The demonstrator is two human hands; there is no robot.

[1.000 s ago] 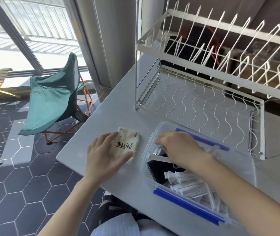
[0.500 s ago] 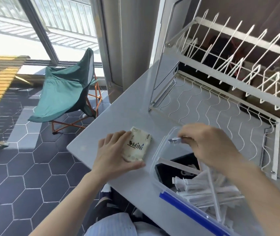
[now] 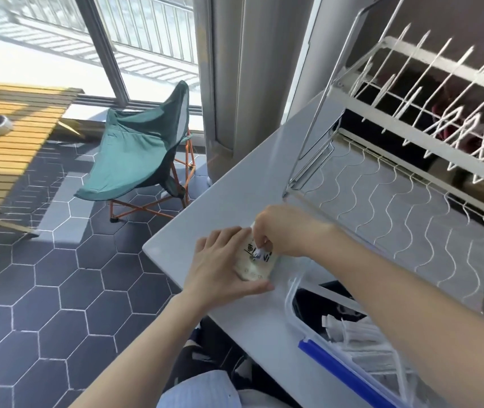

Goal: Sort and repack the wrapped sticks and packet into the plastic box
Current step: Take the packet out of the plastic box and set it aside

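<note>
A cream packet (image 3: 253, 267) with dark print lies on the grey table near its left corner. My left hand (image 3: 220, 267) rests flat on the packet's left side, thumb along its front edge. My right hand (image 3: 286, 231) reaches over the packet and pinches a small wrapped stick (image 3: 259, 254) right on top of it. The clear plastic box (image 3: 299, 316) with a blue clip stands at the lower right, holding several white wrapped sticks (image 3: 361, 337) over a dark bottom. My right forearm hides part of the box.
A white wire dish rack (image 3: 411, 172) stands on the table behind the box. The table's left edge (image 3: 158, 260) drops off to a hexagon-tiled floor with a green folding chair (image 3: 140, 148) and a wooden slat table (image 3: 8, 128).
My right hand lifted a small wrapped stick out of the box and carried it left onto the packet. My left hand stayed on the packet. The camera swung left.
</note>
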